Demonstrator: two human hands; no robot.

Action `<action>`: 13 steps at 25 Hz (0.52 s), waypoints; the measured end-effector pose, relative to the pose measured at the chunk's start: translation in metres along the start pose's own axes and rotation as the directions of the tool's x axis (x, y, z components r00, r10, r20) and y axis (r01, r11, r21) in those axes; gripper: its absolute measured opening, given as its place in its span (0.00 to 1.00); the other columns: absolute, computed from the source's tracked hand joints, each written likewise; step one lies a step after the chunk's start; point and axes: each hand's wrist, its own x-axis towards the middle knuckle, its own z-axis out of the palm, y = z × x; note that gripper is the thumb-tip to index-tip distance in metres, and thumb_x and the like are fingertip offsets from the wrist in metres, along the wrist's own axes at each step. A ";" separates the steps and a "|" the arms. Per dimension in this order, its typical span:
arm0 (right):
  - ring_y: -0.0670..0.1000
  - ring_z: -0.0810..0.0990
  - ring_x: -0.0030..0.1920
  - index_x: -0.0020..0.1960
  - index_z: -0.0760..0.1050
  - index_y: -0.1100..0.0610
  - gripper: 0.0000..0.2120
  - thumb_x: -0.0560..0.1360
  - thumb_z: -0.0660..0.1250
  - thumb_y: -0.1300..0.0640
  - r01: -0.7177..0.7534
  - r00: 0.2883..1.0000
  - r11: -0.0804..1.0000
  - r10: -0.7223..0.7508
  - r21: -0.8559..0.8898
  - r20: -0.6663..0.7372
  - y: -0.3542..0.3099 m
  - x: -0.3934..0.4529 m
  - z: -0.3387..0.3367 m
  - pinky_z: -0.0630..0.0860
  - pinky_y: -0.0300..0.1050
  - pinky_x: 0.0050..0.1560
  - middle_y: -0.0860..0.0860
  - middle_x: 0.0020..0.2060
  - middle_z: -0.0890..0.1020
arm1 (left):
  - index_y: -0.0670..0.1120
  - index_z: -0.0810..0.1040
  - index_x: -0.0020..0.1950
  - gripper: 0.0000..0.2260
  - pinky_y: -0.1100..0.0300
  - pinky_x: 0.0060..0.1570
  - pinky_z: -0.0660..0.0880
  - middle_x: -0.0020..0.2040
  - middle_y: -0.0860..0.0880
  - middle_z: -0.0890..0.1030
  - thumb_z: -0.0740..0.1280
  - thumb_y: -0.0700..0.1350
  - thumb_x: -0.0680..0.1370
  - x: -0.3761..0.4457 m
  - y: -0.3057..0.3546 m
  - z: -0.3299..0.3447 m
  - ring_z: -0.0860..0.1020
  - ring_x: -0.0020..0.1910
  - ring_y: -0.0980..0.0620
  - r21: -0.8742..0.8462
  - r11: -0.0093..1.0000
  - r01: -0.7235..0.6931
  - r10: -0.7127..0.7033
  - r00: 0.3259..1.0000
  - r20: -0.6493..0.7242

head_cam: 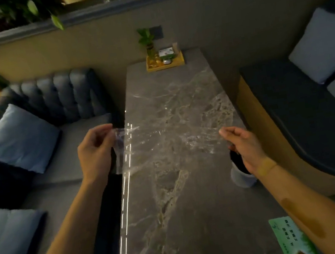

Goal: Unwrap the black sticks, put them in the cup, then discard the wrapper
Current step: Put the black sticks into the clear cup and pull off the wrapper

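Wrapper (121, 146), clear plastic, is pinched between the fingers of the left hand (96, 152) and held above the left edge of the marble tabletop (184, 200). Right hand (243, 146) is loosely curled, holding nothing, above a dark-lined bin (241, 177) beside the right edge. A wooden tray (164, 62) sits at the far edge. A green card (292, 238) lies at the near right corner.

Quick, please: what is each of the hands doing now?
Left hand: closed, pinching the clear wrapper.
Right hand: fingers curled; whether it holds anything cannot be told.
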 end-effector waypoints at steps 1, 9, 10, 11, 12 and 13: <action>0.48 0.78 0.50 0.51 0.80 0.54 0.06 0.76 0.68 0.55 0.009 0.999 1.000 -0.009 -0.017 0.034 0.002 0.000 0.009 0.70 0.46 0.53 0.49 0.49 0.82 | 0.53 0.82 0.48 0.10 0.58 0.50 0.76 0.41 0.55 0.84 0.71 0.37 0.75 -0.007 -0.014 -0.013 0.79 0.42 0.56 -0.022 0.998 0.063 -0.063 0.998 -0.027; 0.43 0.82 0.31 0.46 0.77 0.63 0.06 0.77 0.67 0.60 0.039 0.996 0.981 -0.023 -0.191 0.086 0.054 -0.016 0.054 0.79 0.34 0.33 0.56 0.36 0.82 | 0.55 0.84 0.43 0.10 0.70 0.36 0.77 0.37 0.56 0.86 0.72 0.39 0.75 -0.077 -0.111 -0.067 0.81 0.36 0.61 -0.067 0.913 0.402 -0.407 0.904 -0.128; 0.43 0.82 0.30 0.47 0.76 0.64 0.05 0.77 0.67 0.61 0.012 0.997 0.979 0.005 -0.204 0.082 0.065 -0.019 0.055 0.79 0.35 0.32 0.57 0.36 0.81 | 0.55 0.83 0.43 0.10 0.70 0.35 0.76 0.37 0.55 0.86 0.72 0.38 0.75 -0.085 -0.121 -0.070 0.81 0.36 0.62 -0.059 0.901 0.431 -0.435 0.891 -0.131; 0.44 0.82 0.29 0.46 0.76 0.63 0.04 0.76 0.67 0.61 -0.021 0.997 0.976 0.038 -0.217 0.073 0.076 -0.023 0.055 0.79 0.36 0.31 0.57 0.36 0.81 | 0.55 0.83 0.44 0.10 0.70 0.35 0.76 0.38 0.54 0.85 0.72 0.38 0.75 -0.093 -0.130 -0.073 0.81 0.36 0.62 -0.043 0.887 0.460 -0.462 0.878 -0.128; 0.45 0.82 0.29 0.45 0.76 0.61 0.02 0.76 0.68 0.62 -0.056 0.996 0.973 0.071 -0.222 0.062 0.088 -0.027 0.055 0.80 0.38 0.32 0.57 0.35 0.81 | 0.55 0.83 0.44 0.10 0.69 0.35 0.77 0.39 0.53 0.85 0.72 0.39 0.75 -0.101 -0.137 -0.075 0.81 0.36 0.61 -0.022 0.872 0.489 -0.488 0.864 -0.120; 0.46 0.82 0.29 0.44 0.76 0.59 0.02 0.76 0.68 0.63 -0.085 0.994 0.969 0.097 -0.233 0.042 0.099 -0.031 0.055 0.80 0.40 0.32 0.58 0.35 0.81 | 0.55 0.82 0.44 0.09 0.68 0.37 0.76 0.41 0.52 0.85 0.72 0.39 0.75 -0.108 -0.145 -0.077 0.81 0.37 0.60 0.001 0.857 0.515 -0.512 0.852 -0.111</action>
